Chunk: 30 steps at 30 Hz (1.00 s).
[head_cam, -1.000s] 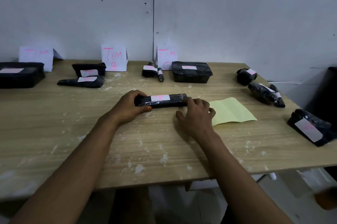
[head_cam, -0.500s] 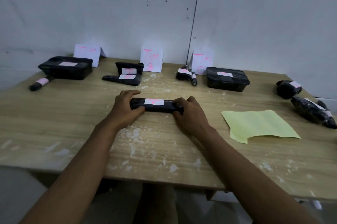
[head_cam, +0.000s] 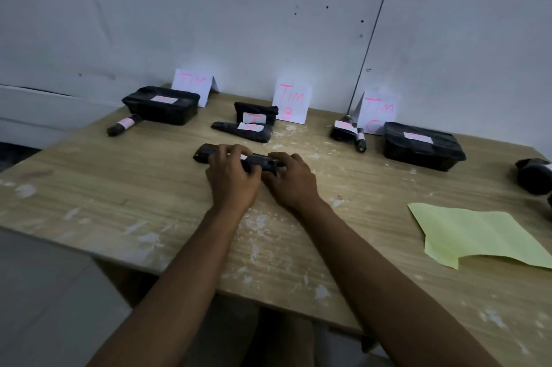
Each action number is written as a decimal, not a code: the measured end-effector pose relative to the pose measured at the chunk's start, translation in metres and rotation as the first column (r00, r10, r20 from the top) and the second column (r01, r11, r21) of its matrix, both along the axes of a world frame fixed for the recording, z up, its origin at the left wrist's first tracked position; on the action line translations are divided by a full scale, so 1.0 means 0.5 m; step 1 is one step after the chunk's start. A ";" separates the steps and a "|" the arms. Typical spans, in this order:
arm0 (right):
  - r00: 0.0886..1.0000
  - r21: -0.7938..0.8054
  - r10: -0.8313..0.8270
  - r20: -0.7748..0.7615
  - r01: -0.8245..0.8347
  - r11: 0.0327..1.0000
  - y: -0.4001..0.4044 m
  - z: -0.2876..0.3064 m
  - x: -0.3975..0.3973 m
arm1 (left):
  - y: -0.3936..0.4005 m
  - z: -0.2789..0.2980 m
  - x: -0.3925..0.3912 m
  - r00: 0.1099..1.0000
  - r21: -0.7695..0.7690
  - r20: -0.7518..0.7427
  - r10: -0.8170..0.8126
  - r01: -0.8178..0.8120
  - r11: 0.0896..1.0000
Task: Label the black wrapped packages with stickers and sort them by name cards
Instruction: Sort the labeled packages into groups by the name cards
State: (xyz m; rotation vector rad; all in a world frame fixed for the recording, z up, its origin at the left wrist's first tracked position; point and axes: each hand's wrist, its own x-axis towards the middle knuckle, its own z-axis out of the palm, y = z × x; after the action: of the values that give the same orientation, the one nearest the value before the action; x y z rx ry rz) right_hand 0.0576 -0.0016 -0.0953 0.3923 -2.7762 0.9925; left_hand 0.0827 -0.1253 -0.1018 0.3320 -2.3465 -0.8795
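A long black wrapped package (head_cam: pixel 206 154) with a white sticker lies on the wooden table (head_cam: pixel 119 187) in front of the middle name card (head_cam: pixel 291 100). My left hand (head_cam: pixel 231 177) grips its middle, fingers curled over the top. My right hand (head_cam: pixel 291 180) grips its right end. Two labelled black packages (head_cam: pixel 254 124) lie just beyond, by the middle card. The left name card (head_cam: pixel 194 84) stands behind a black box (head_cam: pixel 162 105) and a small roll (head_cam: pixel 124 124). The right name card (head_cam: pixel 378 111) has small packages (head_cam: pixel 348 132) and a black box (head_cam: pixel 422 145) beside it.
A yellow-green sheet (head_cam: pixel 478 238) lies on the table at the right. Another black package (head_cam: pixel 534 175) sits at the right edge of view. A grey wall stands right behind the cards. The table's near edge runs diagonally below my forearms.
My hands have slid the long package away from me toward the middle card. My left hand moved from its left end to its middle. The camera view swung left.
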 end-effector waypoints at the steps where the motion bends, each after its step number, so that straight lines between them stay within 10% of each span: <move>1: 1.000 0.007 0.024 0.010 -0.024 1.000 -0.003 -0.002 -0.003 | 0.000 -0.001 0.000 0.999 -0.041 0.051 -0.012 0.014 0.999; 13: 0.997 0.173 0.070 0.038 -0.076 0.982 -0.020 -0.013 -0.022 | -0.078 -0.018 -0.023 0.940 -0.170 0.333 0.069 -0.012 0.985; 30: 0.988 0.214 0.113 0.102 -0.132 0.968 -0.161 0.002 -0.029 | -0.259 -0.012 -0.058 0.956 -0.064 0.289 0.057 -0.040 0.997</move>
State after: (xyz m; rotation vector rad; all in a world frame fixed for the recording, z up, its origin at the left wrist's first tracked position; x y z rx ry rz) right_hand 0.0433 -0.0821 -0.0941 0.5702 -2.9855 0.7433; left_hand 0.0535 -0.2547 -0.1079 0.5244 -2.6147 -0.7813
